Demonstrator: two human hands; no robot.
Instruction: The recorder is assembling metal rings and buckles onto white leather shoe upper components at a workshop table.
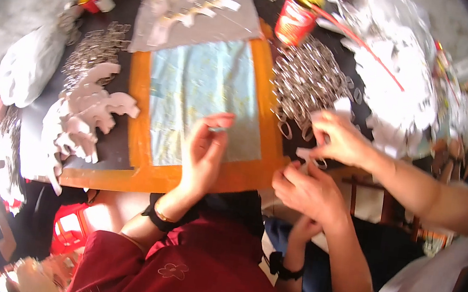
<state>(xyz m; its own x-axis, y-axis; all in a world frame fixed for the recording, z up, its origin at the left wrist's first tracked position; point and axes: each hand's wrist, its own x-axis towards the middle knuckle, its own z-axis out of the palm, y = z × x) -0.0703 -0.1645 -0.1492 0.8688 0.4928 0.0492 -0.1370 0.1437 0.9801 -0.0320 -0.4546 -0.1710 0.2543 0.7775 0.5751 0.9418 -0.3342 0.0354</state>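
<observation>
My left hand (pixel 204 154) is raised over a pale blue sheet (pixel 193 94) bordered by orange-brown strips (pixel 137 99). Its thumb and fingers close around a small thin piece, too blurred to name. Down by my right side, my right hand (pixel 305 229) is mostly covered by a co-worker's arm, so its fingers are hidden. That co-worker's two hands (pixel 313 193) hold a small white piece (pixel 304 153) near the table's right edge. Beyond them lies a heap of shiny metal rings (pixel 306 82).
White curved strips (pixel 89 111) are piled at the left, with more metal loops (pixel 97 47) behind them. A red can with a gold lid (pixel 296 19) stands at the back, near a large clear plastic bag (pixel 395 66). Further strips (pixel 199 4) lie on a grey sheet (pixel 144 24).
</observation>
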